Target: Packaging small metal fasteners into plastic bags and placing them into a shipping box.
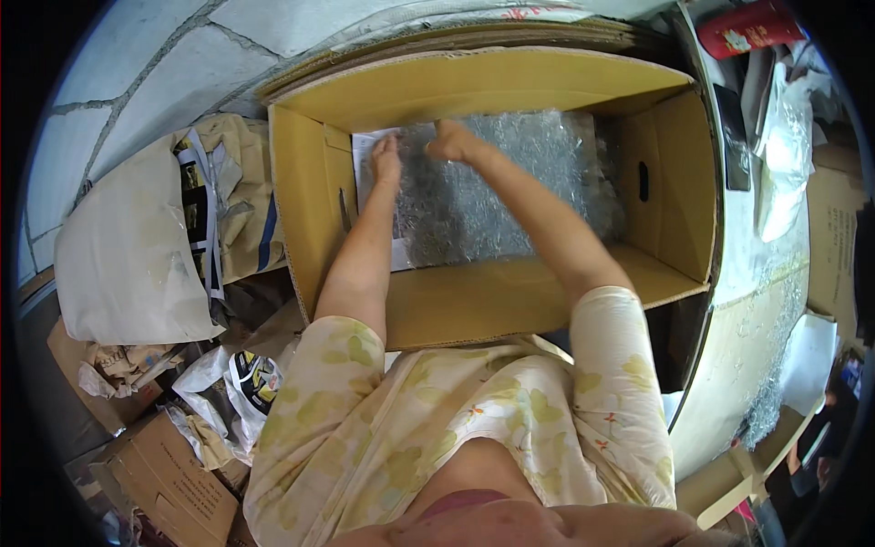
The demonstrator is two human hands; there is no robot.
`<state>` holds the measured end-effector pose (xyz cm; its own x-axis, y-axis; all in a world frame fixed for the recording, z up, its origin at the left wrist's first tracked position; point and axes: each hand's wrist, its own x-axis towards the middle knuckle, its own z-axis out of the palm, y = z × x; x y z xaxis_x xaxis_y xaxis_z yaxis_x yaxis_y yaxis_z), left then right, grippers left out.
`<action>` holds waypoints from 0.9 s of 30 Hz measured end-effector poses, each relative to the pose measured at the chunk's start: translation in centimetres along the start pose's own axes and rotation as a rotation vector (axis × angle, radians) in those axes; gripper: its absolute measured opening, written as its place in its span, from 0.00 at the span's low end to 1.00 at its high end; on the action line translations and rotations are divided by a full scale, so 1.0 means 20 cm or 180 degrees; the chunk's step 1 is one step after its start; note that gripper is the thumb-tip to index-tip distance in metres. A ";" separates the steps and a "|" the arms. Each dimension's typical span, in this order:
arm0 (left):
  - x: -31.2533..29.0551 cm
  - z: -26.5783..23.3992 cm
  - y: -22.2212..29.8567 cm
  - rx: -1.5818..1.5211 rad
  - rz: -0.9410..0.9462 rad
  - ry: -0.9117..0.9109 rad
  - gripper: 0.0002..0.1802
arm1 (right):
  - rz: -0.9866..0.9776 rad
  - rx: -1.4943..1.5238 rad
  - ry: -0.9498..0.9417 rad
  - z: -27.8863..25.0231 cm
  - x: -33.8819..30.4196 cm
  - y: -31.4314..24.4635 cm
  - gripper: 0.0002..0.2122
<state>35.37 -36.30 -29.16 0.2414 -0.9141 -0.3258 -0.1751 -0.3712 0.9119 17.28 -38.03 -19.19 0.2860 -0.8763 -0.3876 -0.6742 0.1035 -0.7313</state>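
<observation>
In the carton — hands; plastic

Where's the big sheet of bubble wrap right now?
In the head view's upper middle, the bubble wrap lies inside the open cardboard box, by the right hand and white paper.

The carton is mustard-tan, the plastic wrap silvery grey, the paper white. The shirt is cream – patterned with yellow-green blotches and small orange-red flowers – while the cylinder is red.
</observation>
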 end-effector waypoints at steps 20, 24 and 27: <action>0.11 0.17 -0.15 0.2568 0.0818 -0.0619 0.37 | 0.0387 0.1807 0.2412 -0.67 -2.62 -0.03 0.17; 0.20 -0.04 -0.15 0.2327 0.0942 -0.1909 0.33 | 0.0488 0.2328 0.2927 -0.45 -2.85 0.00 0.15; 0.29 0.20 -0.08 0.2755 0.0866 -0.1337 0.36 | 0.0441 0.2007 0.3252 -0.33 -3.03 0.00 0.15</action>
<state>33.28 -41.70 -33.44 -0.2378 -0.9072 -0.3471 -0.8495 0.0210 0.5272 -4.57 12.00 8.06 -0.6248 -0.7776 -0.0702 -0.1243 0.1878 -0.9743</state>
